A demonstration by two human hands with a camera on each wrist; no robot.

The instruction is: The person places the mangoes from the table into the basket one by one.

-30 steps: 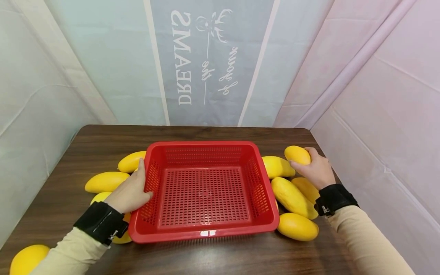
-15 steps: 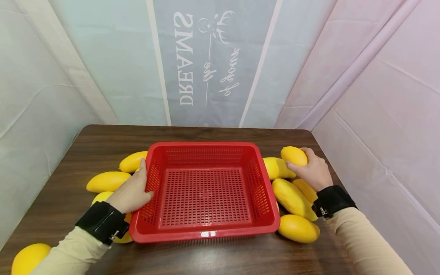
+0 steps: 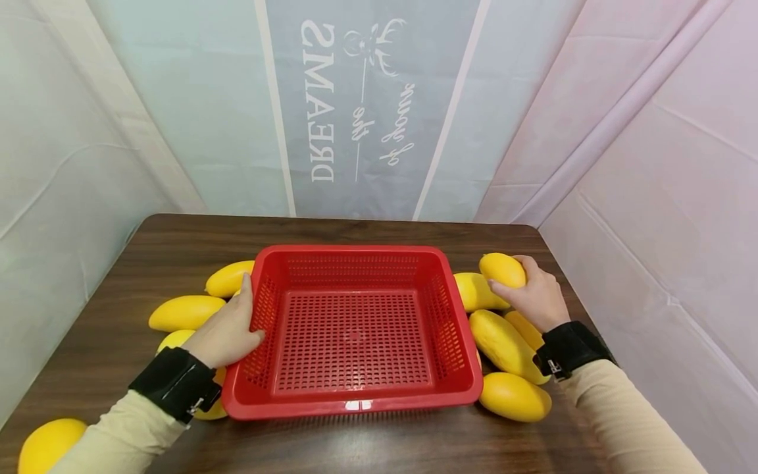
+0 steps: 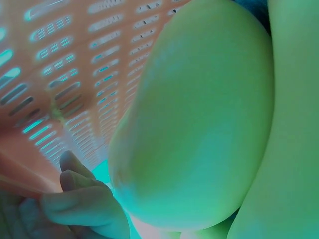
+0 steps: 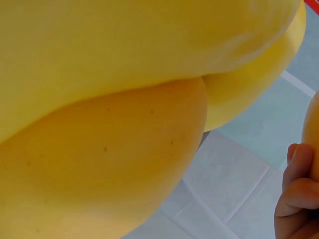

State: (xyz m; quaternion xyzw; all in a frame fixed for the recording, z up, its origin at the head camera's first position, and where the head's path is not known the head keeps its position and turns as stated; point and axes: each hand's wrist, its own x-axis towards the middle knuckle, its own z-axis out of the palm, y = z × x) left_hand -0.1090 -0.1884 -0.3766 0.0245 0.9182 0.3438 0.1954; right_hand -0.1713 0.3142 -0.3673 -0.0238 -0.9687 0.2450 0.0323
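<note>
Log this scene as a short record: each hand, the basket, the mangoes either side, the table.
Left hand: grips the red basket at its left rim
Right hand: holds a yellow mango
Basket: perforated, open side up
Left mangoes: several, some partly hidden by hand and basket
Right mangoes: several, beside the basket
Table: dark, wood-grained

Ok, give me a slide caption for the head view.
Left hand gripping a red basket, right hand holding a yellow mango, with more mangoes lying on both sides.
</note>
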